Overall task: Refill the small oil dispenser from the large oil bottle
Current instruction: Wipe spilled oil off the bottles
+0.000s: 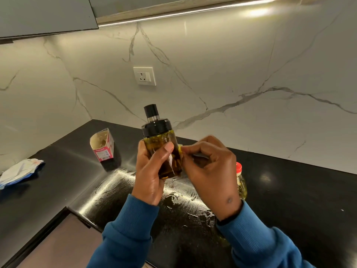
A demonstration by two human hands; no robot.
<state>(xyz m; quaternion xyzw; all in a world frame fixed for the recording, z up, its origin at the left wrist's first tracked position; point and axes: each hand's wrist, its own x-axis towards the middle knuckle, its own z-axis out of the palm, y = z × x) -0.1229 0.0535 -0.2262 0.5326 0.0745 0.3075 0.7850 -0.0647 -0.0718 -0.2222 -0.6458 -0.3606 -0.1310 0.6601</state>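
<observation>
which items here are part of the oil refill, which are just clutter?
Job:
small oil dispenser, gripped in the left hand
large oil bottle, red cap, mostly hidden behind the right hand
yellow bit pinched by the right hand against the dispenser

Lying about:
torn red carton
crumpled white wrapper
wall socket

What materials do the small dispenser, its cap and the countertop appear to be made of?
Small oil dispenser: clear glass or hard plastic, I cannot tell which; the dark oil shows through and the wall glints. Black cap: probably glossy plastic, with a clear collar under its top. Countertop: polished black stone, likely granite; it mirrors the light strip and shows wet smears.
</observation>
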